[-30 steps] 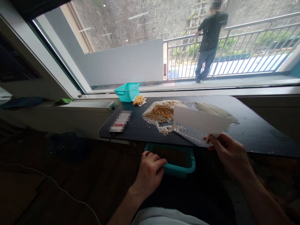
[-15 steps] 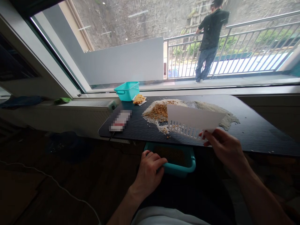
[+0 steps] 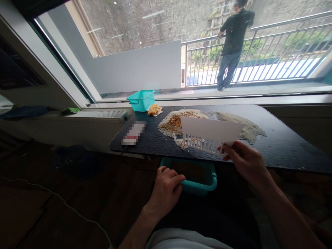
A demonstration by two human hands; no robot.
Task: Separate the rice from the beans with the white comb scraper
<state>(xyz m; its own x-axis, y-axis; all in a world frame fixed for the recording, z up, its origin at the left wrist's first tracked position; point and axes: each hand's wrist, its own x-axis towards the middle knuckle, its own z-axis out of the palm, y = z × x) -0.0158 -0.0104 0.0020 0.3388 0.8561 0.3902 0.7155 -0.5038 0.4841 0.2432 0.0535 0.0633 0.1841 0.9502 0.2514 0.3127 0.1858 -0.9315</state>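
Note:
My right hand [image 3: 245, 159] pinches the lower right corner of a white slotted scraper [image 3: 211, 128], a flat sheet with a row of slots along its lower edge. The scraper is tilted over the near part of the table, in front of a pile of yellow-orange kernels [image 3: 173, 123] mixed with white rice-like grains [image 3: 166, 130], and hides part of it. My left hand [image 3: 167, 188] is closed on the near left rim of a teal tub [image 3: 199, 189] below the table edge. Dark brownish grains [image 3: 190, 172] lie in the tub, dim in shadow.
A pale grain pile [image 3: 245, 126] spreads on the right of the dark table [image 3: 282, 145]. At the back left stand another teal tub [image 3: 142, 101] and a yellowish food piece [image 3: 155, 109] on paper. A blurred phone-like item [image 3: 134, 133] lies left. Outside the window, a person [image 3: 232, 48] leans on a railing.
The slotted scraper and my right hand have moved slightly left. A kernel that lay near the table's front edge no longer shows there. My left hand stays on the tub rim.

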